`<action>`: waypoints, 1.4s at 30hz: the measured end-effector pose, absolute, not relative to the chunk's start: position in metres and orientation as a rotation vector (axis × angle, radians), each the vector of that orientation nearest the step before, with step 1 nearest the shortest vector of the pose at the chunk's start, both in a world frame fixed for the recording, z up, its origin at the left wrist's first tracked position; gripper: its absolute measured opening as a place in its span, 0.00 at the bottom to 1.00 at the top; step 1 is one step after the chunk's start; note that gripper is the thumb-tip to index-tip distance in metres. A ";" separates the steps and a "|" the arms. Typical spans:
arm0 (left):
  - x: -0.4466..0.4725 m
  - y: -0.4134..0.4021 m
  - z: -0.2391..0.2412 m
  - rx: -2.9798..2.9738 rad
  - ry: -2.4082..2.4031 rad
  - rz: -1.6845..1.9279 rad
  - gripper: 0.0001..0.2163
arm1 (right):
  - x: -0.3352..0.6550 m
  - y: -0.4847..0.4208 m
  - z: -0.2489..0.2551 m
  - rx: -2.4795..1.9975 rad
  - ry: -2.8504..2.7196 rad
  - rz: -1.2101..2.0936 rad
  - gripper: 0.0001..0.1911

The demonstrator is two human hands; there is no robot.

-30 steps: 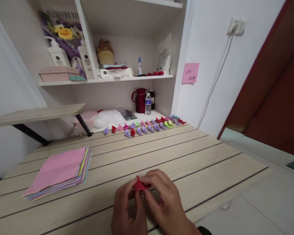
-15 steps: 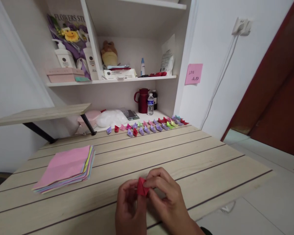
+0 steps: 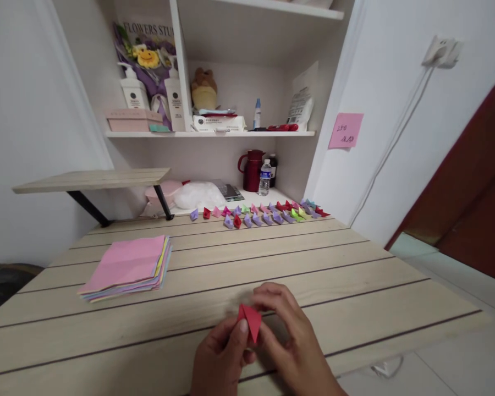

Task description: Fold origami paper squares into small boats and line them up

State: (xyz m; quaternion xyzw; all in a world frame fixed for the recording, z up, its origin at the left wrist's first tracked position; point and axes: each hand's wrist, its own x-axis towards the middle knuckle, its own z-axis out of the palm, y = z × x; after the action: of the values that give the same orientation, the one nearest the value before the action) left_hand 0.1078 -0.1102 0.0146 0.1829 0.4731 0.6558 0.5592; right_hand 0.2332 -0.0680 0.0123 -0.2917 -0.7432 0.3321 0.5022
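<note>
Pale wooden planks make up the counter point(image 3: 313, 258) that fills my view, set against a white wall with an open white shelf unit point(image 3: 210, 133) at 12 o'clock. Down at 6 o'clock, close to the near edge, both hands meet just above the wood. The left hand point(image 3: 220, 357) and the right hand point(image 3: 289, 335) are each clenched on a small red folded paper triangle point(image 3: 251, 320), thumb and fingertips pinching it from either side with its point hanging down; I'd judge that two-sided pinch keeps the creases tight and the piece steady. At 10 o'clock lies a stack of square coloured paper sheets point(image 3: 126, 267), pink on top, flat and within easy reach of the left hand, which looks like a supply kept handy. Along the far edge, from 12 toward 1 o'clock, a row of small folded paper pieces in purple, red, pink and green point(image 3: 264, 214) sits well apart from the hands, probably lined up there to stay out of the way. Behind that row stand a dark red jug point(image 3: 252, 171) and a clear plastic water bottle point(image 3: 265, 178). A pink sticky note point(image 3: 345, 130) clings to the wall at 1 o'clock.
</note>
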 end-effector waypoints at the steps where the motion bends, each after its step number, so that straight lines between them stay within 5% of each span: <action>1: 0.106 -0.111 0.013 0.477 1.161 1.550 0.22 | 0.235 -0.070 0.013 -0.742 -1.753 0.949 0.19; 7: 0.098 -0.117 0.017 0.823 1.447 1.602 0.13 | 0.244 -0.078 0.024 -0.766 -1.460 1.543 0.28; 13: 0.100 -0.121 0.009 1.040 1.542 1.627 0.14 | 0.236 -0.071 0.021 -0.895 -1.455 1.549 0.10; 21: 0.101 -0.126 0.018 1.159 1.670 1.522 0.10 | 0.234 -0.074 0.013 -1.024 -1.397 1.521 0.16; 42: 0.118 -0.124 0.018 0.637 1.112 1.429 0.20 | 0.250 -0.061 0.027 -0.821 -0.989 1.757 0.20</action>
State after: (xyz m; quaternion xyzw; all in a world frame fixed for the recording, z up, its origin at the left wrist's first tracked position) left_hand 0.1181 -0.1242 0.0176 0.2716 0.4743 0.6099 0.5738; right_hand 0.2502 -0.0611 0.0270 -0.3342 -0.4026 0.7150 0.4636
